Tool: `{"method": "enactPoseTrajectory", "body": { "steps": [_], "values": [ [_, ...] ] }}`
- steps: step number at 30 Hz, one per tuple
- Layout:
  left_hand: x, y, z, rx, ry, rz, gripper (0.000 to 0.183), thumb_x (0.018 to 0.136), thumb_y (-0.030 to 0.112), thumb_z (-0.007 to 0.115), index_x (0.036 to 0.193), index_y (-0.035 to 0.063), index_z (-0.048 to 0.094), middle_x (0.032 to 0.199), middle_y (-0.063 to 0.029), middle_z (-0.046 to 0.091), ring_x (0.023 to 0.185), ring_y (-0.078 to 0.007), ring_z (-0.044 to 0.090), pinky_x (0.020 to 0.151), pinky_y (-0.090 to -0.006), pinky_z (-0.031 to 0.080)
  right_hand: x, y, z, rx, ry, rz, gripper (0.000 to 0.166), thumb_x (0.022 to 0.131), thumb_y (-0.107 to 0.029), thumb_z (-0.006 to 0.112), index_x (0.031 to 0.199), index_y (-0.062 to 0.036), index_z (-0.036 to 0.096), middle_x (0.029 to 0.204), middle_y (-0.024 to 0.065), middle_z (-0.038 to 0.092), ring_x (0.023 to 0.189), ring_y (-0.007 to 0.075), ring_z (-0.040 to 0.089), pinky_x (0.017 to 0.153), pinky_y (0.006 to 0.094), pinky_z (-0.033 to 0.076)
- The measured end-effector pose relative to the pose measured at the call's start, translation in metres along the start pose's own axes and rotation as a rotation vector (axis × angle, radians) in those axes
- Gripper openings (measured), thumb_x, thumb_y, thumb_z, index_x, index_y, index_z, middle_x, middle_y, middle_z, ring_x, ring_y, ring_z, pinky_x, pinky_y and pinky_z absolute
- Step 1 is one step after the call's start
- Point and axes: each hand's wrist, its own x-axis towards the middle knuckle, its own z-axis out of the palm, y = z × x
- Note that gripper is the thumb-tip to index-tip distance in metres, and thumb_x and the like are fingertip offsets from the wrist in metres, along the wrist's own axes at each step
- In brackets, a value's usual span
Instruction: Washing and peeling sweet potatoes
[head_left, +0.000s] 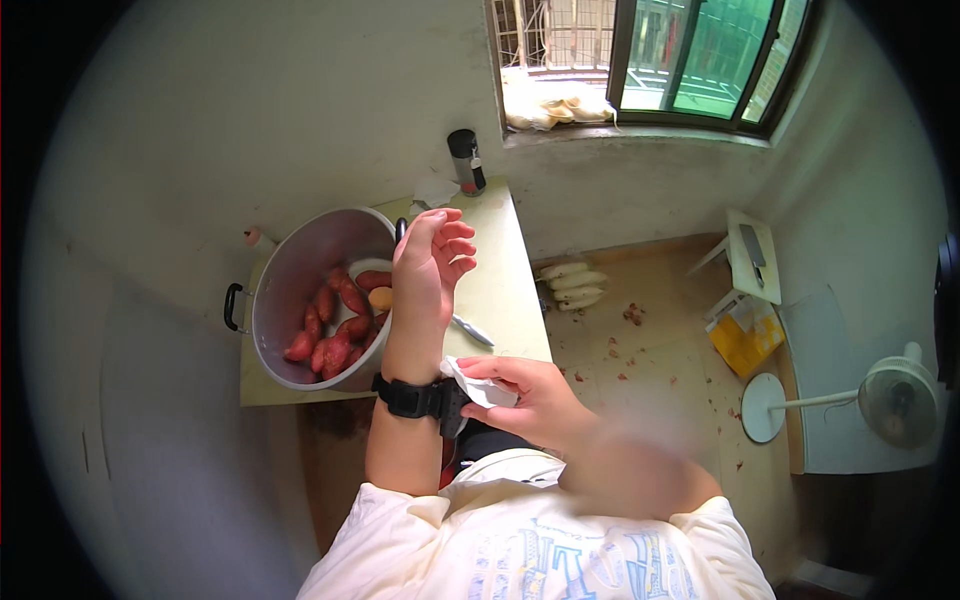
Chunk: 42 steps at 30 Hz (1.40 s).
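My left hand (435, 259) is raised over the table with its fingers loosely curled and nothing in them. A black strap with a dark device (420, 400) goes around my left wrist. Pinched in my right hand (529, 397) is a crumpled white tissue (484, 385), held against the device and the wrist. Left of my left hand stands a large metal pot (281, 300) with black handles, holding several red-skinned sweet potatoes (335, 352) and one piece with an orange face (380, 298). A peeler or knife with a grey handle (474, 330) lies on the table (510, 300).
A dark bottle (466, 163) and crumpled paper (435, 193) are at the table's far end. White radishes (577, 285) and scattered peelings (634, 313) lie on the floor. At right are a cleaver (750, 247) on a white stool (759, 281), a yellow bag (745, 341) and a fan (896, 397).
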Motion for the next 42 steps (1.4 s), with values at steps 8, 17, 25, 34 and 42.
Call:
{"method": "enactPoseTrajectory", "body": {
  "steps": [8, 17, 25, 34, 42],
  "values": [
    [-0.001, -0.008, 0.003, -0.072, 0.036, -0.016, 0.018, 0.091, 0.025, 0.056, 0.093, 0.0087, 0.061, 0.076, -0.0018, 0.063, 0.065, -0.0126, 0.058, 0.061, -0.0298, 0.048, -0.011, -0.003, -0.001, -0.018, 0.046, -0.016, 0.029, 0.072, -0.001, 0.081, 0.094, 0.0007, 0.062, 0.110, 0.0147, 0.067, 0.099, 0.0177, 0.066, 0.085, 0.0282, 0.054],
    [0.004, -0.005, 0.011, 0.020, 0.083, 0.102, 0.018, 0.090, 0.024, 0.057, 0.092, 0.0069, 0.062, 0.074, -0.0028, 0.062, 0.065, -0.0121, 0.058, 0.059, -0.0265, 0.049, -0.013, 0.009, -0.002, -0.135, 0.218, -0.112, 0.023, 0.069, 0.008, 0.074, 0.085, -0.0033, 0.061, 0.102, 0.0077, 0.061, 0.081, 0.0171, 0.062, 0.074, 0.0278, 0.052],
    [-0.001, -0.008, 0.017, 0.165, 0.083, 0.177, 0.017, 0.091, 0.022, 0.056, 0.092, 0.0058, 0.062, 0.075, -0.0020, 0.061, 0.066, -0.0105, 0.057, 0.059, -0.0242, 0.048, -0.006, -0.007, -0.006, -0.259, -0.035, -0.216, 0.023, 0.079, -0.010, 0.075, 0.099, -0.0044, 0.065, 0.124, 0.0130, 0.058, 0.114, 0.0295, 0.056, 0.096, 0.0365, 0.044],
    [-0.010, -0.001, 0.021, 0.023, 0.027, 0.124, 0.021, 0.089, 0.026, 0.057, 0.089, 0.0060, 0.061, 0.071, -0.0031, 0.061, 0.062, -0.0110, 0.056, 0.060, -0.0244, 0.045, -0.005, 0.007, 0.013, -0.318, 0.113, -0.376, 0.023, 0.077, 0.008, 0.072, 0.097, -0.0033, 0.067, 0.107, 0.0129, 0.068, 0.102, 0.0249, 0.066, 0.081, 0.0286, 0.055],
    [-0.015, 0.005, 0.013, 0.092, 0.068, 0.170, 0.017, 0.089, 0.021, 0.057, 0.091, 0.0051, 0.062, 0.072, -0.0024, 0.061, 0.066, -0.0105, 0.057, 0.059, -0.0242, 0.048, -0.023, -0.018, 0.003, -0.191, 0.334, -0.238, 0.014, 0.088, -0.006, 0.066, 0.101, -0.0068, 0.063, 0.111, 0.0108, 0.063, 0.106, 0.0240, 0.062, 0.091, 0.0339, 0.051]
  ]
}}
